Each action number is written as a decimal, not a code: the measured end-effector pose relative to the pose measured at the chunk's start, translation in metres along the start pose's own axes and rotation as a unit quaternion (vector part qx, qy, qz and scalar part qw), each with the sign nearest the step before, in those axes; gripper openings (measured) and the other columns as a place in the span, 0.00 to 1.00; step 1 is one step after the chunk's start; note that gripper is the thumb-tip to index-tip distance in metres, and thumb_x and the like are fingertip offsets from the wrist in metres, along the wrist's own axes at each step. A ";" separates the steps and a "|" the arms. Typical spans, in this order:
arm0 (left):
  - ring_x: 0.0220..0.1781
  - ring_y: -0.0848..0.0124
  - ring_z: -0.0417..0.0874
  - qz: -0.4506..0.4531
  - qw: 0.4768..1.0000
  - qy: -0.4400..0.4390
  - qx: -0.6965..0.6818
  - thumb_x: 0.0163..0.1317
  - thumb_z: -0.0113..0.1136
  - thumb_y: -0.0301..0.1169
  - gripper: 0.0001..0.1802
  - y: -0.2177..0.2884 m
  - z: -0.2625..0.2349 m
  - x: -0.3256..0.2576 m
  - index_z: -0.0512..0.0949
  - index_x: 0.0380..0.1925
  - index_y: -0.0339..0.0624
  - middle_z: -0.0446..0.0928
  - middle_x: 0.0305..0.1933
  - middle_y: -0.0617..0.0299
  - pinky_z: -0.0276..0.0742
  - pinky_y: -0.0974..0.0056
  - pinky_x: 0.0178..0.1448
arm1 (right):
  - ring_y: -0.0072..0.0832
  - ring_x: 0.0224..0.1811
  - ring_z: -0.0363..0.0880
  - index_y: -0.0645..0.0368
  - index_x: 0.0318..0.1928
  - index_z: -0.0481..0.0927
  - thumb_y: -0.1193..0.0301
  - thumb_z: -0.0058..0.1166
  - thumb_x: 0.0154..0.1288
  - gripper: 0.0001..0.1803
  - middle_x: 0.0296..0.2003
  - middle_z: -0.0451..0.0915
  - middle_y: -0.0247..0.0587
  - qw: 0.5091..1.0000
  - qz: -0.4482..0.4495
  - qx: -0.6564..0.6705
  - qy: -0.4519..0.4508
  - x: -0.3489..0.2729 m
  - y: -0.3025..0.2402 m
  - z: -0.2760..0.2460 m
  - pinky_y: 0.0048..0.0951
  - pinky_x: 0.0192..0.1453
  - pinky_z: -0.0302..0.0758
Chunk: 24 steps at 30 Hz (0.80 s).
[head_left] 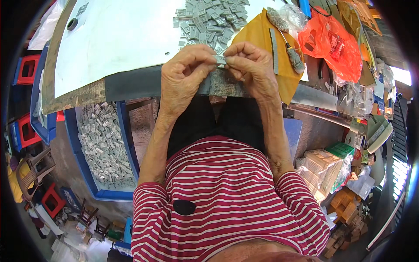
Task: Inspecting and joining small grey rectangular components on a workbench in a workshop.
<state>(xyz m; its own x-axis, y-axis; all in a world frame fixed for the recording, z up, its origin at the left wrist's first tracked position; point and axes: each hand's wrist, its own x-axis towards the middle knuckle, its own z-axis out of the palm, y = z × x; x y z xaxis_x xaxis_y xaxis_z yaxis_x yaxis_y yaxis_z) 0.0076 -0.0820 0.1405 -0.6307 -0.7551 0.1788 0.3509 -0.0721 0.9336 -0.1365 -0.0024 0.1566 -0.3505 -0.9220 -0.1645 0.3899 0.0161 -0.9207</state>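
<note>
Between my two hands, above the table's near edge, is a small flat grey rectangular piece. My left hand pinches its left end between thumb and fingers. At its right end, the thumb and forefinger of my right hand close on it too. My fingers cover part of the piece, so its details are hidden. Just beyond my hands, a heap of similar grey pieces lies on the white table covering.
Right of the heap lie yellow-brown paper, a screwdriver with a wrapped handle and a red plastic bag. A black ring sits at the far left. Below left, a blue crate holds many grey pieces.
</note>
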 end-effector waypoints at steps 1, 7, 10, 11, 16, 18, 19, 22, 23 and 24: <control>0.36 0.79 0.75 0.003 1.000 -0.017 0.007 0.51 0.54 0.13 0.07 0.001 -0.001 0.000 0.76 0.29 0.34 0.74 0.37 0.62 0.72 0.77 0.40 | 0.14 0.16 0.68 0.66 0.33 0.75 0.79 0.55 0.51 0.07 0.19 0.74 0.33 1.000 0.014 -0.019 -0.011 0.000 -0.003 0.000 0.11 0.18 0.60; 0.38 0.77 0.75 0.004 0.996 -0.066 0.051 0.49 0.55 0.14 0.07 0.007 -0.009 0.001 0.77 0.27 0.35 0.75 0.36 0.62 0.72 0.76 0.42 | 0.13 0.15 0.67 0.66 0.33 0.75 0.79 0.56 0.51 0.08 0.19 0.73 0.33 0.995 0.046 -0.083 -0.044 0.001 -0.011 -0.001 0.11 0.17 0.60; 0.38 0.77 0.75 0.005 0.994 -0.094 0.055 0.49 0.55 0.14 0.07 0.009 -0.011 0.003 0.77 0.27 0.35 0.75 0.36 0.62 0.72 0.75 0.43 | 0.12 0.15 0.67 0.67 0.33 0.75 0.79 0.56 0.50 0.08 0.19 0.73 0.32 0.990 0.067 -0.100 -0.076 0.002 -0.015 -0.002 0.11 0.17 0.60; 0.38 0.77 0.75 0.005 0.994 -0.093 0.055 0.49 0.55 0.14 0.07 0.008 -0.013 0.002 0.77 0.27 0.35 0.75 0.36 0.62 0.72 0.75 0.43 | 0.12 0.15 0.67 0.67 0.33 0.75 0.79 0.56 0.50 0.08 0.19 0.73 0.32 0.990 0.067 -0.100 -0.077 0.002 -0.015 -0.002 0.11 0.17 0.60; 0.39 0.76 0.75 -0.039 0.992 -0.117 -0.002 0.48 0.56 0.15 0.06 0.007 -0.020 0.003 0.77 0.26 0.35 0.76 0.36 0.62 0.71 0.74 0.45 | 0.13 0.15 0.67 0.67 0.33 0.74 0.80 0.55 0.51 0.07 0.18 0.72 0.32 0.985 0.100 -0.081 -0.112 0.000 -0.019 0.000 0.11 0.17 0.60; 0.39 0.76 0.75 -0.051 0.990 -0.130 -0.012 0.48 0.56 0.15 0.06 0.007 -0.024 0.005 0.78 0.26 0.35 0.76 0.36 0.62 0.72 0.74 0.45 | 0.13 0.15 0.67 0.67 0.33 0.74 0.80 0.55 0.52 0.07 0.18 0.72 0.32 0.983 0.106 -0.084 -0.124 0.000 -0.022 0.000 0.11 0.17 0.60; 0.39 0.76 0.75 -0.063 0.987 -0.143 -0.021 0.48 0.56 0.15 0.06 0.006 -0.024 0.005 0.78 0.26 0.35 0.76 0.36 0.62 0.72 0.74 0.45 | 0.13 0.16 0.67 0.67 0.33 0.74 0.80 0.55 0.52 0.07 0.18 0.72 0.32 0.981 0.112 -0.087 -0.135 0.000 -0.022 0.000 0.11 0.18 0.60; 0.39 0.76 0.76 -0.060 0.988 -0.145 -0.010 0.48 0.56 0.15 0.06 0.008 -0.024 0.004 0.78 0.26 0.35 0.76 0.36 0.61 0.73 0.74 0.45 | 0.13 0.16 0.67 0.66 0.32 0.74 0.80 0.55 0.52 0.07 0.18 0.72 0.31 0.980 0.120 -0.083 -0.134 0.001 -0.019 -0.002 0.11 0.18 0.61; 0.39 0.76 0.76 -0.060 0.988 -0.145 -0.011 0.48 0.56 0.15 0.06 0.007 -0.024 0.004 0.78 0.26 0.35 0.76 0.36 0.61 0.73 0.74 0.45 | 0.13 0.16 0.67 0.66 0.32 0.74 0.80 0.55 0.52 0.07 0.18 0.72 0.31 0.980 0.120 -0.084 -0.134 0.000 -0.019 -0.001 0.11 0.18 0.61; 0.39 0.76 0.76 -0.053 0.988 -0.144 -0.003 0.47 0.56 0.15 0.06 0.006 -0.023 0.004 0.78 0.25 0.35 0.76 0.36 0.61 0.73 0.74 0.45 | 0.13 0.16 0.67 0.66 0.33 0.74 0.80 0.55 0.52 0.07 0.18 0.72 0.31 0.981 0.121 -0.084 -0.124 -0.001 -0.019 0.000 0.11 0.18 0.61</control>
<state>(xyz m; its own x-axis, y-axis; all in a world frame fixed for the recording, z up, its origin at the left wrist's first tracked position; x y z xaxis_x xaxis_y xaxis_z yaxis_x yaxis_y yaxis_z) 0.0237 -0.1003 0.1395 -0.8341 -0.5273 0.1621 0.2766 -0.1456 0.9499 -0.1439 -0.0017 0.1742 -0.0393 -0.9485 -0.3143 0.2830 0.2911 -0.9139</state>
